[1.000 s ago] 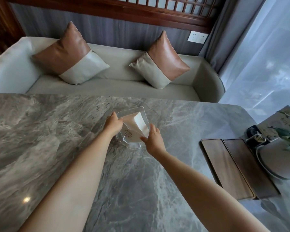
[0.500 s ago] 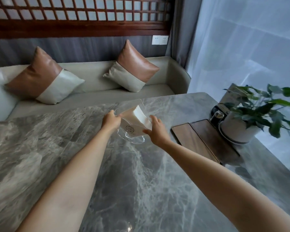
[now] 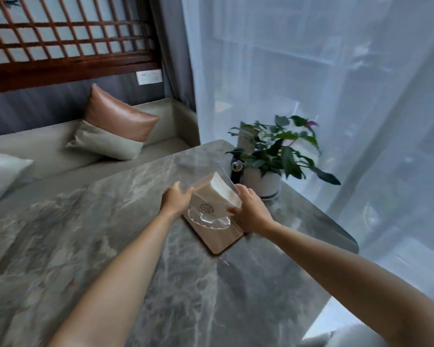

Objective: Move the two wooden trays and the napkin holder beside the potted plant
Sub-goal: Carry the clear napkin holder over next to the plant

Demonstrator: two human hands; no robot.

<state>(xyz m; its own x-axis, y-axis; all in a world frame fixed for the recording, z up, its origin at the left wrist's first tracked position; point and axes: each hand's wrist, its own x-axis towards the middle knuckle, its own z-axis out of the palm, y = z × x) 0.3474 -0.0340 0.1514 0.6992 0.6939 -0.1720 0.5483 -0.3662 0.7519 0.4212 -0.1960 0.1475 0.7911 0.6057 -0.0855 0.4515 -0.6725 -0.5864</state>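
A clear acrylic napkin holder (image 3: 212, 196) with white napkins in it is held between both hands over the wooden trays. My left hand (image 3: 175, 197) grips its left side and my right hand (image 3: 251, 210) grips its right side. One wooden tray (image 3: 219, 237) shows below the holder's round base; the second tray is hidden behind my right hand and the holder. Just beyond, at the table's far right corner, stands the potted plant (image 3: 277, 156) in a white pot.
The grey marble table (image 3: 110, 234) has a rounded edge at the right. A small dark object (image 3: 236, 167) stands left of the pot. A sofa with cushions (image 3: 113, 131) lies behind the table, and a sheer curtain (image 3: 336, 83) hangs to the right.
Both hands carried the napkin holder rightward from the table's middle to above the wooden trays, next to the plant. The view swung right with it.
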